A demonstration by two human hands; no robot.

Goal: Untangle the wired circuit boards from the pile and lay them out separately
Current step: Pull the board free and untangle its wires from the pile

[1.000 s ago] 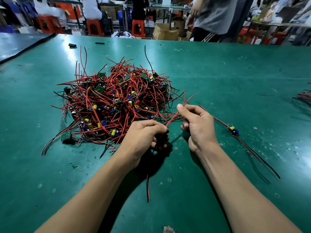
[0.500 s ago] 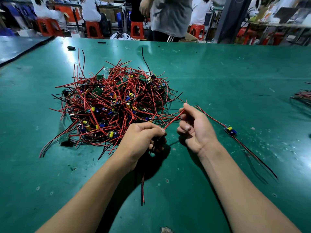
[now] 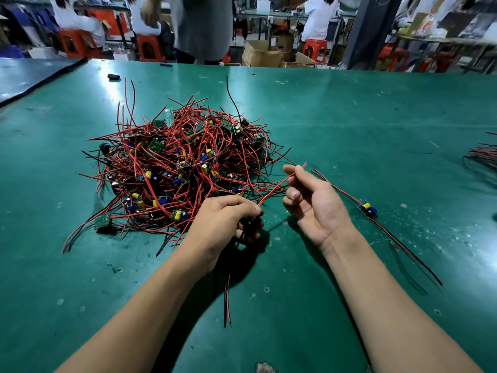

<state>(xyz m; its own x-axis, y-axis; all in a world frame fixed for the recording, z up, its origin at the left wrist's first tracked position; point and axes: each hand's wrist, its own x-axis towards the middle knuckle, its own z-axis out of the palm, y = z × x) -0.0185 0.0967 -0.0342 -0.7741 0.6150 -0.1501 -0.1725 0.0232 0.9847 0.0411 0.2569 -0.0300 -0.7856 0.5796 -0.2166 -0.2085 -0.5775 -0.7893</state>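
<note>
A tangled pile [image 3: 177, 168] of small circuit boards with red and black wires lies on the green table [image 3: 349, 125], left of centre. My left hand [image 3: 226, 224] grips one board at the pile's near edge; its wire tail [image 3: 227, 302] hangs down toward me. From that board a red wire [image 3: 271, 191] runs up to my right hand [image 3: 313, 200], which is turned palm up and pinches the wire's end between thumb and forefinger. One separated board [image 3: 368, 208] lies alone to the right, its wires stretched out straight.
More wired boards [image 3: 484, 160] lie at the far right edge of the table. A small black object [image 3: 113, 76] sits near the back left. People, red stools and cardboard boxes stand behind the table. A second table [image 3: 24, 74] adjoins on the left.
My right hand has turned from palm down to palm up and lifted the red wire's end up and right. My left hand has stayed put on the board. A person behind has walked left.
</note>
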